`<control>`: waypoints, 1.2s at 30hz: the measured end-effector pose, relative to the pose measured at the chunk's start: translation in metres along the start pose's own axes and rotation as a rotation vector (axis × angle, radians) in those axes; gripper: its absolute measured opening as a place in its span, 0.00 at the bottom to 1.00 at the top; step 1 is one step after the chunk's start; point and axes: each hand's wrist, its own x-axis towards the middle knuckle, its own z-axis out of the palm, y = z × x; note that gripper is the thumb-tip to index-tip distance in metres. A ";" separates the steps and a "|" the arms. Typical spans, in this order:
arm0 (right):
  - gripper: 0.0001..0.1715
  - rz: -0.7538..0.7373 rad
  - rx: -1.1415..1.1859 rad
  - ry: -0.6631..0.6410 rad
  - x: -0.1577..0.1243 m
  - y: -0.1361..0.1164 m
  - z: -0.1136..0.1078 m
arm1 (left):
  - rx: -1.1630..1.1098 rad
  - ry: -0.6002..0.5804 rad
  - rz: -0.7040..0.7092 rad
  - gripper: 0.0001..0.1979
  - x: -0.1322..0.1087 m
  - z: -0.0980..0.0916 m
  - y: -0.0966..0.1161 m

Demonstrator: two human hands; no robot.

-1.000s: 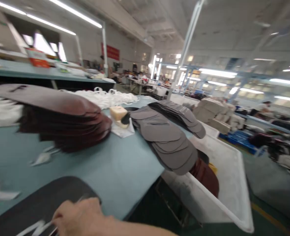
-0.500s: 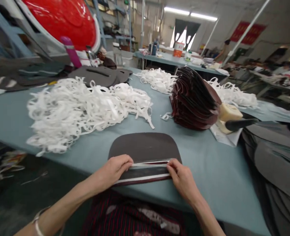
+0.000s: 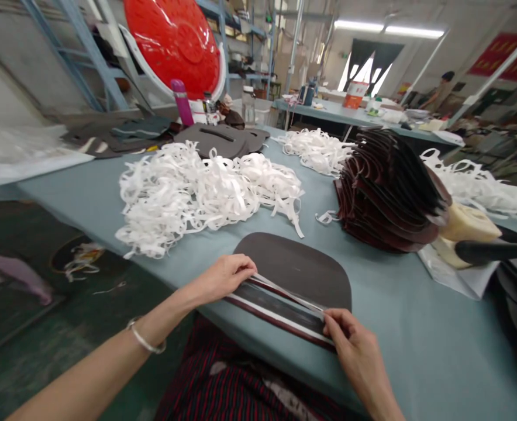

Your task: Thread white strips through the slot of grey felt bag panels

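Observation:
A dark grey rounded panel lies at the table's front edge, its near part folded over and edged with white and maroon bands. My left hand pinches one end of a thin white strip. At the other end of the strip my right hand closes thumb and fingers on it. The strip is stretched straight between them along the fold of the panel. Both hands rest against the panel; whether they grip its edge too I cannot tell.
On the blue-green table a heap of white strips lies beyond the panel. A stack of maroon pieces stands to the right, beside a yellowish block and a dark handle. A purple bottle stands at the back.
My view has swung left, so the scene sits further right and appears tilted. Both hands still hold the strip over the panel.

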 end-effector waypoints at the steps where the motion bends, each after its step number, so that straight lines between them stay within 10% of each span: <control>1: 0.21 0.002 -0.022 0.013 -0.001 0.002 -0.001 | 0.017 0.015 -0.029 0.13 -0.007 0.000 0.002; 8: 0.23 0.003 -0.147 -0.007 -0.013 0.016 0.003 | 0.059 0.081 -0.279 0.11 -0.045 0.004 0.004; 36: 0.23 0.129 -0.180 -0.075 -0.011 0.025 0.006 | 0.154 0.124 -0.400 0.07 -0.035 0.014 -0.010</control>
